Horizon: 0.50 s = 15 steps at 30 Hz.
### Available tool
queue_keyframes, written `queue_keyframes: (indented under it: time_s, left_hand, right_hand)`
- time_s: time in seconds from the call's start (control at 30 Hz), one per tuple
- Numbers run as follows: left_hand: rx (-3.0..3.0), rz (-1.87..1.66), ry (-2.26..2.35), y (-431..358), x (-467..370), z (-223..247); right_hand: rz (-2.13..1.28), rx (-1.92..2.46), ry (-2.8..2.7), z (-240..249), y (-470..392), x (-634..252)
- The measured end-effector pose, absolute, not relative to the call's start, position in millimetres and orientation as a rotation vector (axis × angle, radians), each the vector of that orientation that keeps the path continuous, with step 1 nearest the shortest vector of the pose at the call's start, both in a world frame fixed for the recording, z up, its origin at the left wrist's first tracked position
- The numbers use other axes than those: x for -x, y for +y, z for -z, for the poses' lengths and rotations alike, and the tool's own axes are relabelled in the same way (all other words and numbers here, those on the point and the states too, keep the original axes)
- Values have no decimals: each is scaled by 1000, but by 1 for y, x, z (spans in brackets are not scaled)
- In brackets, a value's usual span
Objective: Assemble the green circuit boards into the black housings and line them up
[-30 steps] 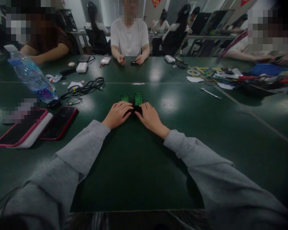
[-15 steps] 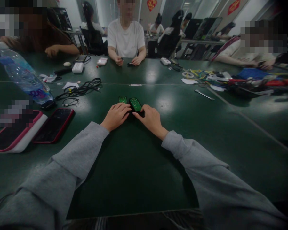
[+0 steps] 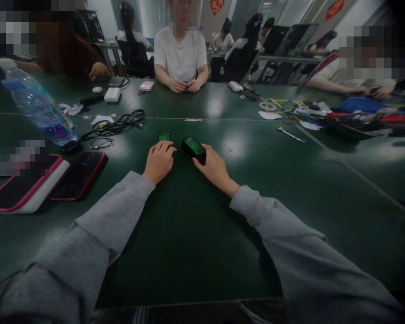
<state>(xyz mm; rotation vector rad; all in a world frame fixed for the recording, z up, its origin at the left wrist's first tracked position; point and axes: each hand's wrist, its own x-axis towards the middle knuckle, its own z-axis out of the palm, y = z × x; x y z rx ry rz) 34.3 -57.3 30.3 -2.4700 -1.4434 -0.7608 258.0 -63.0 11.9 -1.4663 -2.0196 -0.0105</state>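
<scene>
Two small dark pieces with green circuit boards lie near the middle of the dark green table [image 3: 189, 234]. My left hand [image 3: 159, 161] rests over the near end of the left board [image 3: 164, 136], its fingers curved on it and hiding much of it. The right piece, a black case with a green board [image 3: 193, 146] on top, is tilted a little. My right hand [image 3: 215, 166] grips its right end between thumb and fingers. A gap of bare table separates the two pieces.
Left are plastic bottles [image 3: 42, 108], a red-edged phone [image 3: 79, 176], a pink-edged device [image 3: 23, 186] and black cables [image 3: 118, 123]. Right lie a wrench [image 3: 290, 135] and a pile of wires [image 3: 354, 114]. A person in a white shirt [image 3: 180, 51] sits opposite.
My left hand and the left board have moved left, away from the right piece. The right piece has turned and now shows its black side. The person opposite has brought both hands together.
</scene>
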Motion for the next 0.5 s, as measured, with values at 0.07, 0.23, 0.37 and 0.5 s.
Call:
queue_keyframes:
  time_s: [0.07, 0.23, 0.37, 0.5]
  left_hand:
    - [2447, 766, -1472, -58, -34, -30]
    - [2394, 775, -1518, -56, -32, -29]
    - [2373, 791, -1546, -53, -30, -26]
    - [2379, 777, -1554, -52, -31, -26]
  right_hand:
    - [80, 1438, -2061, -14, -64, -258]
    - [174, 1352, -2167, -17, -67, -257]
    - [164, 1331, -2219, -20, -70, -255]
    - [130, 1315, -2240, -22, -73, -254]
